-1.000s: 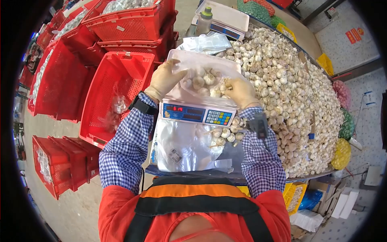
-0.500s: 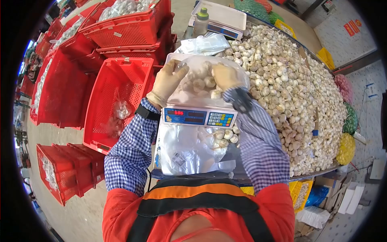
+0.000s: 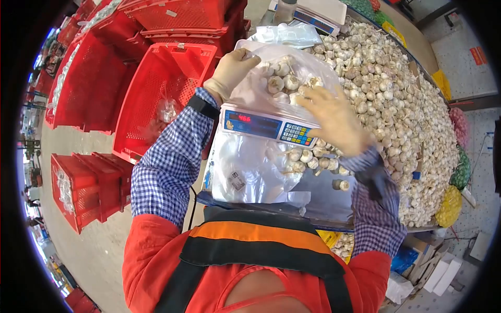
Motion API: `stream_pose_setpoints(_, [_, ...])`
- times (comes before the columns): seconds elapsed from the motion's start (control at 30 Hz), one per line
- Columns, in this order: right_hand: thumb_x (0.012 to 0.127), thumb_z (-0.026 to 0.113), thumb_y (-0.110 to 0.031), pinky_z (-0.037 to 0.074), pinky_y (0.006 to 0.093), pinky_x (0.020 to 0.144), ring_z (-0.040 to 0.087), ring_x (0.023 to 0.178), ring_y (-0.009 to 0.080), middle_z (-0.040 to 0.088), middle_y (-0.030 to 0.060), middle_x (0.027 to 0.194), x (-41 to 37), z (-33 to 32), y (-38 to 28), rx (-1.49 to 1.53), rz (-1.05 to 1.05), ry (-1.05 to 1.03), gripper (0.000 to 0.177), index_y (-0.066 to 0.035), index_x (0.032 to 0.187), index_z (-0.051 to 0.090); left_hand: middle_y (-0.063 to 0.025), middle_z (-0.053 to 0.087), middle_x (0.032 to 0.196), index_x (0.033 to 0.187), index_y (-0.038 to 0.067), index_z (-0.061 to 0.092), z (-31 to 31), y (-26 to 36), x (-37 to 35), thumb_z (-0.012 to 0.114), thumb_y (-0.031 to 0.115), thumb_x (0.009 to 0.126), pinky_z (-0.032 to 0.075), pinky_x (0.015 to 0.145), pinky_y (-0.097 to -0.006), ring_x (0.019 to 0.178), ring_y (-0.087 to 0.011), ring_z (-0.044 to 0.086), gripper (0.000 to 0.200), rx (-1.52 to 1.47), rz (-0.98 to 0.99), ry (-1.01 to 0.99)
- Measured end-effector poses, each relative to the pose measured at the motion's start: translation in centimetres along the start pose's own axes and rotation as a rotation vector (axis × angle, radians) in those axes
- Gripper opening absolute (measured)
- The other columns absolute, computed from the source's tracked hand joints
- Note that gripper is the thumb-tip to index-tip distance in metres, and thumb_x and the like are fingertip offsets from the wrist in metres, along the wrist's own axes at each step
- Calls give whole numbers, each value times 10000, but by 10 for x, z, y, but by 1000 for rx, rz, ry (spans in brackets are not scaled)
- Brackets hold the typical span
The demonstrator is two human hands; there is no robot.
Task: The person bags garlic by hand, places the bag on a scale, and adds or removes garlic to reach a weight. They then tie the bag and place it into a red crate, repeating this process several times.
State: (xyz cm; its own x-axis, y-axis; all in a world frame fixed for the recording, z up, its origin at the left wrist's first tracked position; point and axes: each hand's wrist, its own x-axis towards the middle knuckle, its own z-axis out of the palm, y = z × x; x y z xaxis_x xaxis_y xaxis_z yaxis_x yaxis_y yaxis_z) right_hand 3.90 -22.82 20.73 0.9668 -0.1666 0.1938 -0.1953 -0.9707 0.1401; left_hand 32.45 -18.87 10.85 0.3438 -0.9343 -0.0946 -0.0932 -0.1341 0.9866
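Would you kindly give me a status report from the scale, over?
Left hand pinching plastic bag. Right hand open, fingers spread, by the bag's right side. Garlic bulbs in bag, on scale. Loose garlic close to scale's near edge.

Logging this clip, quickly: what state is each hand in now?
Left hand: closed, holding the edge of the bag.
Right hand: open beside garlic, nothing visibly held.

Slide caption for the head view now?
Left hand holds a plastic bag of garlic on a scale, right hand alongside.

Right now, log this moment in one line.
left hand: pinching translucent plastic bag | right hand: open near bagged garlic bulbs | digital scale: lit, beneath bag
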Motion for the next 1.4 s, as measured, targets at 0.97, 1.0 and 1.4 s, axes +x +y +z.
stream_pose_setpoints(0.97, [876, 633, -221, 520, 270, 738, 616, 837, 146, 630, 60, 1099, 31, 14, 38, 1394, 527, 932, 308, 2, 1088, 627, -94, 636, 1078, 1236, -33, 481, 27, 119, -8, 690, 293, 833, 489, 791, -239, 834, -120, 596, 560, -270, 287, -442])
stream_pose_setpoints(1.0, [894, 618, -249, 501, 256, 779, 610, 829, 131, 663, 54, 1047, 45, 9, 32, 1163, 507, 899, 337, 4, 1116, 620, -77, 632, 1059, 1223, -32, 486, 42, 117, -8, 710, 272, 816, 483, 792, -240, 841, -117, 590, 555, -238, 319, -529])
stream_pose_setpoints(1.4, [926, 544, -172, 334, 191, 515, 395, 573, 45, 565, -34, 702, -2, 21, 20, 1767, 749, 341, 207, -20, 884, 677, -64, 570, 792, 844, -19, 602, 51, 86, 20, 510, 15, 816, 463, 695, -268, 732, -136, 545, 102, -45, 455, -263])
